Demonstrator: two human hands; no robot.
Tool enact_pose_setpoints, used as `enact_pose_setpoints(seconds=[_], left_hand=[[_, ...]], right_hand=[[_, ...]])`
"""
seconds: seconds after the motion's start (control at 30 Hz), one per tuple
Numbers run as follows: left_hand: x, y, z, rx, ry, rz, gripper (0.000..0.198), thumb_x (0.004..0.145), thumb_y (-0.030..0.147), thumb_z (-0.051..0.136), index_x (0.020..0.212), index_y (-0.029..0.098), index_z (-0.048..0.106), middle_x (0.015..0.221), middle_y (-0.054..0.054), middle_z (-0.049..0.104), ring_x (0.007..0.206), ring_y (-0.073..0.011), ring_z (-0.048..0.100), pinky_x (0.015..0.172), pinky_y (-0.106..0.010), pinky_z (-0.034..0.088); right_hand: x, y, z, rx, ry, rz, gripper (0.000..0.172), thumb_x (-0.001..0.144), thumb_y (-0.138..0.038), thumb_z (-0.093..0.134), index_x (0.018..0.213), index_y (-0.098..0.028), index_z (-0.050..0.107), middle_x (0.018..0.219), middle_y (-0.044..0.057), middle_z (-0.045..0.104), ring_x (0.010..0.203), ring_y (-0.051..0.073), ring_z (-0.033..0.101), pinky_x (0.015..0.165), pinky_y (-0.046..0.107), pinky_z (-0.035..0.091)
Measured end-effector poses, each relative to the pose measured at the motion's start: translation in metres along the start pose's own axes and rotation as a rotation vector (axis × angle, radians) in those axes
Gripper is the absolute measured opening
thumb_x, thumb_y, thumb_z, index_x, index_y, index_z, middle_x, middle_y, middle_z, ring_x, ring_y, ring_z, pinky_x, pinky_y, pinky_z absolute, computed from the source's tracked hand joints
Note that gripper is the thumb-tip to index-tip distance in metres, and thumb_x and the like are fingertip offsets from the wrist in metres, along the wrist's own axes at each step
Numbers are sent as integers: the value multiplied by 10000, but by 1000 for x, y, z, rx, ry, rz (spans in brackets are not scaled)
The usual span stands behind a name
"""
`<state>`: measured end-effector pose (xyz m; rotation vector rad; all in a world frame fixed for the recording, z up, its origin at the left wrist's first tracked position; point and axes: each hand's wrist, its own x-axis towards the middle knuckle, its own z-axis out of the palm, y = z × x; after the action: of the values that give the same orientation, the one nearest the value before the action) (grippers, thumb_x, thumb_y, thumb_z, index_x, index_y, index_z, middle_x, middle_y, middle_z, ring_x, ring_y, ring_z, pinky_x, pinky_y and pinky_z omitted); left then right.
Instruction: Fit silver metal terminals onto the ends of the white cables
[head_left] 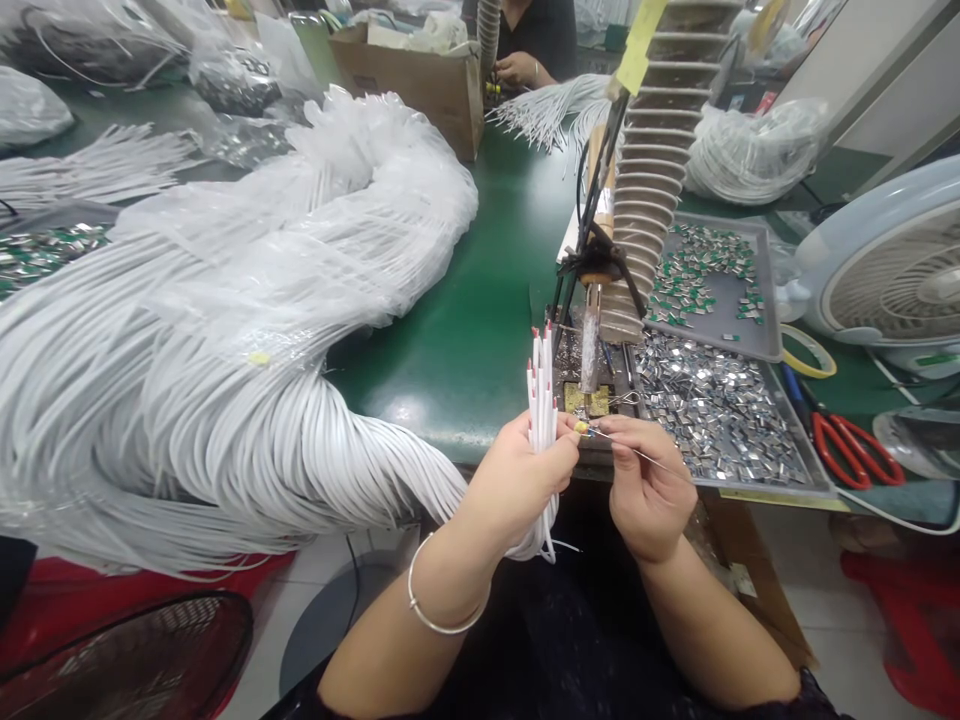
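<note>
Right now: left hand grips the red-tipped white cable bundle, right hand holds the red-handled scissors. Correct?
Not quite. The right hand pinches a thin wire, not scissors; the red-handled scissors lie on the bench, out of reach of its fingers. The head view shows this. The left hand does grip the red-tipped white cable bundle.

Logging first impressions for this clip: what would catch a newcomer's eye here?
The huge heap of white cables fills the left of the bench. At bottom centre, the left hand grips red-tipped white cables while the right hand pinches a thin wire. To the right, a metal tray holds small silver pieces.
</note>
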<state>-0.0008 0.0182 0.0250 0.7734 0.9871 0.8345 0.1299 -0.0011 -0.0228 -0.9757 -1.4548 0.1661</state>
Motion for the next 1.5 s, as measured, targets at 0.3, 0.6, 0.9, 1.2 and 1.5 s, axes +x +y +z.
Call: enact_pose_setpoints(seconds=[0.3, 0.6, 0.9, 1.2, 1.5], left_hand=[[1, 4, 3, -40, 0, 11, 96, 697, 164, 589, 735, 156, 501, 552, 63, 423, 411, -25, 321, 422, -182, 242], [-1, 6, 1, -55, -18, 37, 65, 728, 156, 555, 766, 155, 503, 536, 75, 406, 408, -20, 319, 414, -168, 241], [-2, 11, 2, -84, -9, 34, 66, 720, 136, 553, 754, 149, 497, 589, 64, 408, 408, -7, 323, 410, -163, 235], [-1, 11, 1, -56, -3, 51, 58, 728, 143, 549, 764, 143, 504, 618, 49, 448, 414, -5, 338, 404, -158, 244], [-1, 6, -1, -48, -17, 46, 54, 733, 147, 544, 771, 148, 504, 545, 70, 409, 413, -15, 319, 408, -157, 255]], right_hand=[[3, 1, 4, -29, 32, -25, 144, 827, -114, 544, 889, -220, 619, 839, 30, 681, 798, 179, 655, 730, 385, 552], [5, 0, 5, -12, 26, -44, 218, 790, -38, 553, 915, -203, 622, 875, 41, 667, 820, 172, 641, 744, 370, 542], [9, -2, 8, -11, 34, -43, 219, 793, -39, 549, 910, -209, 622, 874, 32, 664, 823, 164, 637, 748, 350, 535], [11, -4, 9, -20, 21, -59, 239, 794, -29, 552, 932, -211, 625, 886, 32, 656, 838, 159, 629, 762, 355, 533], [6, -3, 5, -12, 0, -27, 242, 797, -38, 544, 942, -215, 623, 901, 42, 654, 843, 174, 634, 756, 374, 533]])
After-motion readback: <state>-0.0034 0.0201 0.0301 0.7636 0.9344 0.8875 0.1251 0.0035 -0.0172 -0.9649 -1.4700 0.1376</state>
